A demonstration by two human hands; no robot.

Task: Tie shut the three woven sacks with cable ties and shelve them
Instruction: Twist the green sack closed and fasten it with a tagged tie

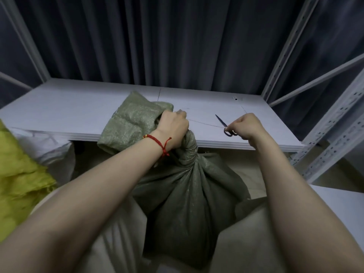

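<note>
The green woven sack [187,194] stands on the floor in front of the person, right up against the front edge of the shelf [69,107]. Its neck is bunched up tight, and the loose top of the sack flops over onto the shelf board.

The left hand [173,131] is wrapped around the bunched neck and grips it hard, with the fingers curled all the way round. A thin cable tie [206,123] runs from the neck out to the right in a straight, tight line. The right hand [246,127] is curled into a fist and pinches the far end of that tie between thumb and finger. The two hands are apart, with the tie stretched between them.

A pair of blue scissors [220,121] lies on the white shelf just beside the right hand - the handles are partly hidden by its fingers. A red string bracelet [157,139] sits on the left wrist.

On the far left is a yellow sack [17,174], and next to it a white sack [57,154] sits partly under the shelf. On the right stand the grey metal posts of the rack [334,125], full of little holes. Behind the shelf hangs a dark curtain [157,36] with long folds.
</note>
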